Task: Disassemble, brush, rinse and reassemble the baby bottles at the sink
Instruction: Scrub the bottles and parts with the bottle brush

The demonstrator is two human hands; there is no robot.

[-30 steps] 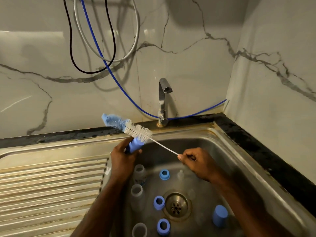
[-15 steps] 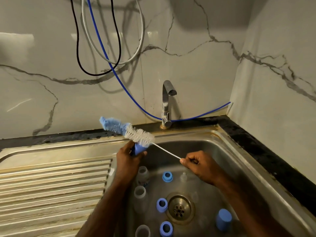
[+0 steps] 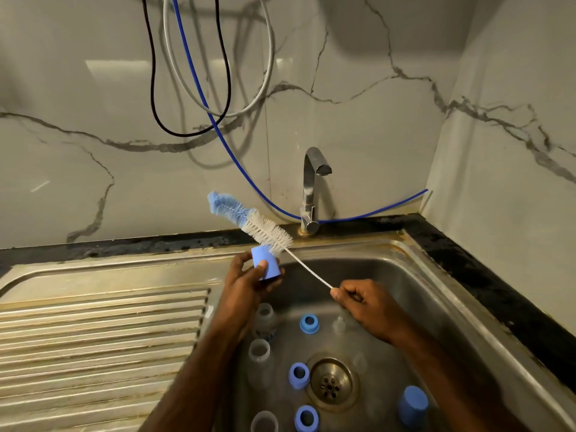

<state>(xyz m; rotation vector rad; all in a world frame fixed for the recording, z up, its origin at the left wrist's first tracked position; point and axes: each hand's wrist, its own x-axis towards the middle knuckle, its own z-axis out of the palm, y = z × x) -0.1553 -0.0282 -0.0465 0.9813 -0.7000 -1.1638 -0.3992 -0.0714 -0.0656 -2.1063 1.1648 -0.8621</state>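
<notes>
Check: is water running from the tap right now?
No. Nothing flows from the tap spout, and the brush is held above the sink.

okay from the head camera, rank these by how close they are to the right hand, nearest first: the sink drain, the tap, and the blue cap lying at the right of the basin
From the right hand:
1. Sink drain, just below it, mid-basin.
2. Blue cap, lower right of the basin.
3. Tap, up at the back wall.
</notes>
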